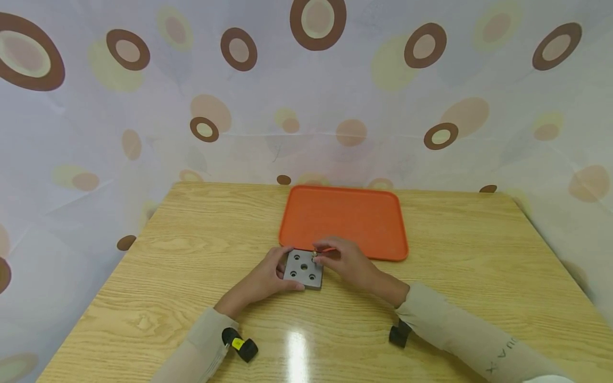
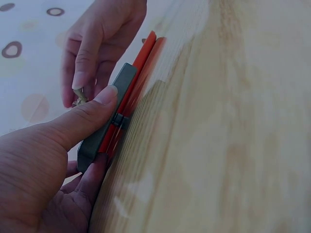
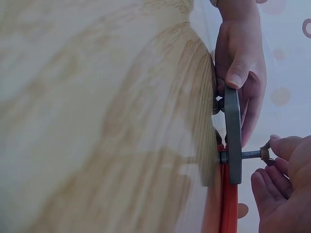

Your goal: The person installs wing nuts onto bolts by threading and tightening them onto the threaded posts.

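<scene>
A square grey metal plate (image 1: pixel 304 275) with several round holes lies level near the middle of the table. My left hand (image 1: pixel 266 277) grips it from the left, thumb along the near edge and fingers at the far side. In the right wrist view a threaded bolt (image 3: pixel 251 155) sticks up through the plate, with a brass-coloured wing nut (image 3: pixel 265 154) at its top end. My right hand (image 1: pixel 348 264) pinches this wing nut above the plate's far right corner. Dark round feet or bolt heads (image 3: pixel 221 105) show under the plate, between it and the table.
An orange tray (image 1: pixel 345 221) lies just behind the plate, toward the table's back edge. The wooden table (image 1: pixel 210 229) meets a patterned cloth (image 1: pixel 268 101) at the back and sides. Black wrist-camera mounts (image 1: pixel 248 350) hang below both sleeves.
</scene>
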Available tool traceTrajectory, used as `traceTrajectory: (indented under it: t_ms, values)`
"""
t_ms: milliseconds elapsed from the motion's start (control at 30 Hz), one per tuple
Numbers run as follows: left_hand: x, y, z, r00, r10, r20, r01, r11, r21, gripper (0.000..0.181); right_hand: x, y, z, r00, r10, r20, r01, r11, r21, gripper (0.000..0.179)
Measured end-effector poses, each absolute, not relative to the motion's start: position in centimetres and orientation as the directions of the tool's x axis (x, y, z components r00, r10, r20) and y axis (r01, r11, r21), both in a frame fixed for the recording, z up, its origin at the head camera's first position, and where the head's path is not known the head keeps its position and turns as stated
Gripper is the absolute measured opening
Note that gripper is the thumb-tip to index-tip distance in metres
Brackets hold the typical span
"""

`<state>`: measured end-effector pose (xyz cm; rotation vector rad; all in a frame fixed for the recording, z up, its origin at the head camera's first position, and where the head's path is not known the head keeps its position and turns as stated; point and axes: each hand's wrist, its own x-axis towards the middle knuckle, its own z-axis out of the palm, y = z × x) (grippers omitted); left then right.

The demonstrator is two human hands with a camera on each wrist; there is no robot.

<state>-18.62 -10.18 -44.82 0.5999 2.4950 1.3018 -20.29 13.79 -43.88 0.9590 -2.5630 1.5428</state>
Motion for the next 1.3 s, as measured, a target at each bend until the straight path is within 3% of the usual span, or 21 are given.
traceTrajectory:
  t_ms: [867,1300]
  values:
    - [-18.8,-10.1,-45.3,-0.878,0.478,-0.035,0.235,0.493,0.838,0.093,-20.3,14.8,-44.1,-0.814,-0.467,0.346,-0.522,0.325,-0.789,0.019]
    - [-18.8,-10.1,-45.2,-0.88,0.474,-0.041,0.232,0.503,0.833,0.094,-20.4,14.9,-44.2,-0.812,-0.469,0.348,-0.543,0.388,-0.745,0.014]
